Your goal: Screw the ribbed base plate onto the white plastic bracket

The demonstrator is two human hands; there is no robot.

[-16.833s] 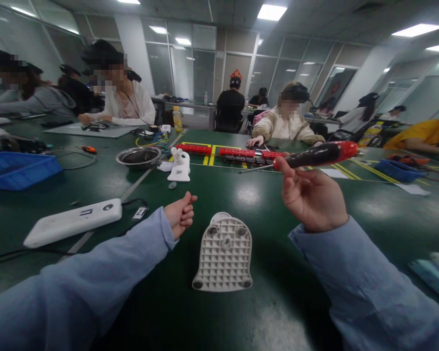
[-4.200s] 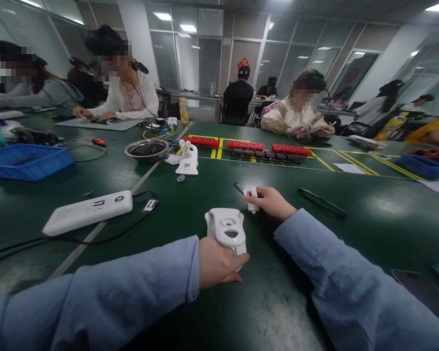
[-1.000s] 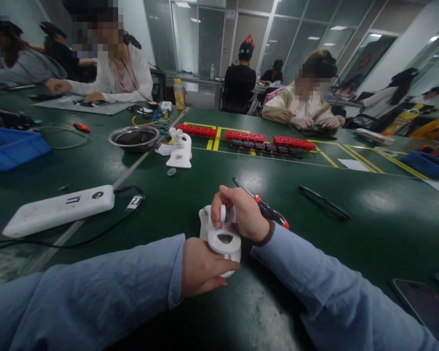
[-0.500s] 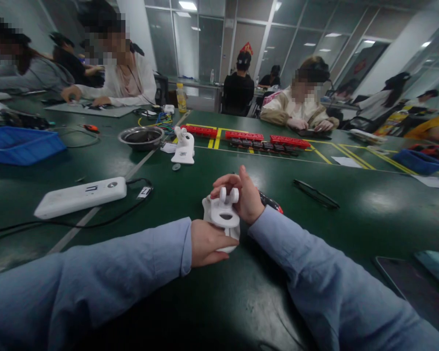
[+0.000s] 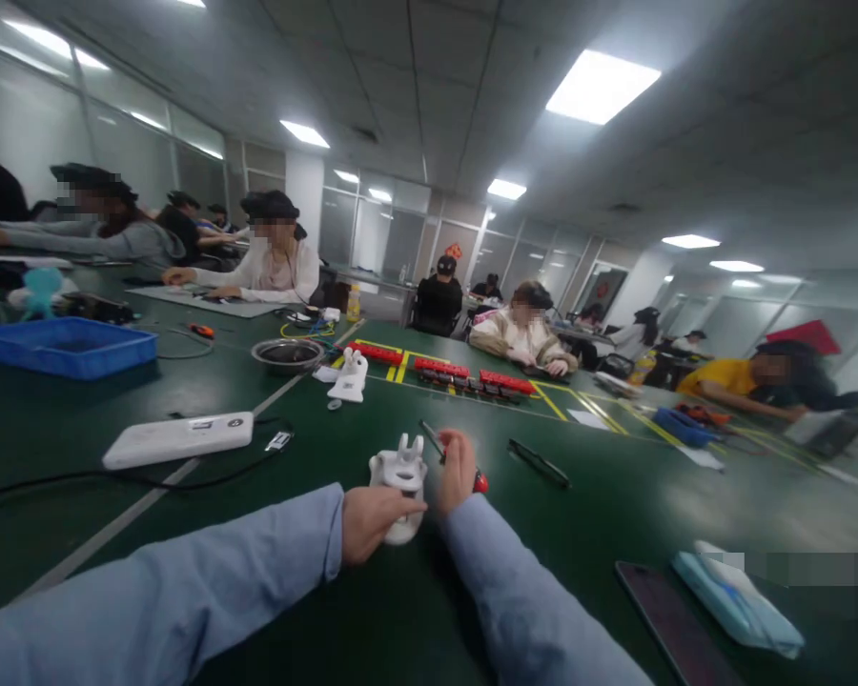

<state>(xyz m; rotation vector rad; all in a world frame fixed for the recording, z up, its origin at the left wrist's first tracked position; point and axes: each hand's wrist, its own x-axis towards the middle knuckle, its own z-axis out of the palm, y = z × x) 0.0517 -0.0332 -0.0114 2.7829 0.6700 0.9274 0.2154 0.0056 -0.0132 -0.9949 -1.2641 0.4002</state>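
My left hand (image 5: 369, 520) is closed around a white plastic mount base (image 5: 398, 474) on the green table (image 5: 601, 505). A small two-pronged white piece (image 5: 409, 445) stands upright on top of the base. My right hand (image 5: 458, 471) sits just right of the base with its fingers curled over a red-handled screwdriver (image 5: 480, 481). The screwdriver's thin shaft (image 5: 431, 437) pokes out to the left behind the base. Both sleeves are light blue.
A white power strip (image 5: 178, 438) with a black cable lies at left. Behind it are a metal bowl (image 5: 286, 354), a second white mount (image 5: 349, 376) and a blue bin (image 5: 64, 345). Red blocks (image 5: 464, 373), a black tool (image 5: 540, 462) and a phone (image 5: 676, 619) are nearby. Several people sit around the table.
My right hand has let go of the two-pronged piece, now standing on the base, and moved right onto the screwdriver. The view has tilted upward.
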